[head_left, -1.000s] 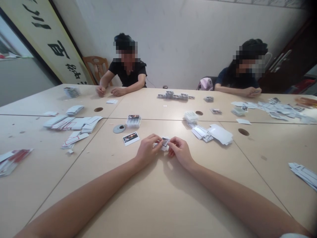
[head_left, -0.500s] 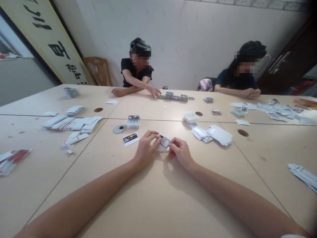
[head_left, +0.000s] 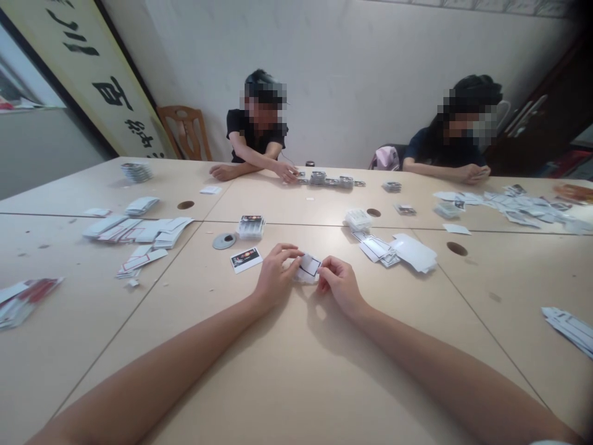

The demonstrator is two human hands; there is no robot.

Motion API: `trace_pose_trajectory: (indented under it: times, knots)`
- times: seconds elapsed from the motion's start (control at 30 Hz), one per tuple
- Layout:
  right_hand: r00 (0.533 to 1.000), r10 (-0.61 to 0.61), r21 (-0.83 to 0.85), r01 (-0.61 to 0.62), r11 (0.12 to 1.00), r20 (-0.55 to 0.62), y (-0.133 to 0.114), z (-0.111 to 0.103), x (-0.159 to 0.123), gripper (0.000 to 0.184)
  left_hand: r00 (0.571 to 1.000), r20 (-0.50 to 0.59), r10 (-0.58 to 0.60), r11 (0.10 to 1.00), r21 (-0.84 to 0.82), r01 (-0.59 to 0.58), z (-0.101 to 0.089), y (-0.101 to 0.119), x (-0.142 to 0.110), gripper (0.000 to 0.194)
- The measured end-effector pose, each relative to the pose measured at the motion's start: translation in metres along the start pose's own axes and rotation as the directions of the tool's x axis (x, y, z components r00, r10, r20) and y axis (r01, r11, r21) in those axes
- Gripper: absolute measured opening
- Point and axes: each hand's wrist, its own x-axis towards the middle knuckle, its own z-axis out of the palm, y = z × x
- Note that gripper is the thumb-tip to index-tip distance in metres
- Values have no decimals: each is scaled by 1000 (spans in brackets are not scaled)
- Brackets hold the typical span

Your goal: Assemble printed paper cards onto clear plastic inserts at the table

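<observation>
One second ago, in my head view, a dark patch showed on the white card (head_left: 309, 266) between my hands; now I see only a pale face, with a black line along its near and right edges. Across the table (head_left: 296, 364), the co-worker in the black top (head_left: 260, 145) has crossed one arm over the other, and that hand (head_left: 286, 173) is now at the left end of a row of small stacks (head_left: 331, 181).

The card is small and slightly tilted, directly in front of me, with something translucent under its near edge that I can't make out. My left hand (head_left: 277, 272) pinches its left side between thumb and fingers, the other fingers loosely curled. My right hand (head_left: 341, 281) is nearly closed, thumb and index finger together at the card's right edge.

Just beyond my left hand lies a dark-printed card (head_left: 246, 259), with a grey disc (head_left: 225, 241) and a clear plastic box (head_left: 251, 228) behind it. Loose white cards (head_left: 414, 252) lie beyond my right hand.
</observation>
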Motion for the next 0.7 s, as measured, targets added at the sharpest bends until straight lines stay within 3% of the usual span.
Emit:
trace_pose_trajectory:
  times: [0.3, 0.6, 0.7]
  knots:
    - [1000, -1, -14, 1, 1000, 0, 0, -1, 0, 13, 998, -15, 59, 998, 22, -59, 0, -2, 0, 16]
    - [1000, -2, 3, 2, 1000, -2, 1, -1, 1, 13, 997, -72, 17, 1000, -25, -19, 1, 0, -1, 13]
    - [1000, -4, 4, 4, 1000, 1, 1, -1, 2, 12, 999, -43, 21, 999, -43, -23, 2, -2, -1, 14]
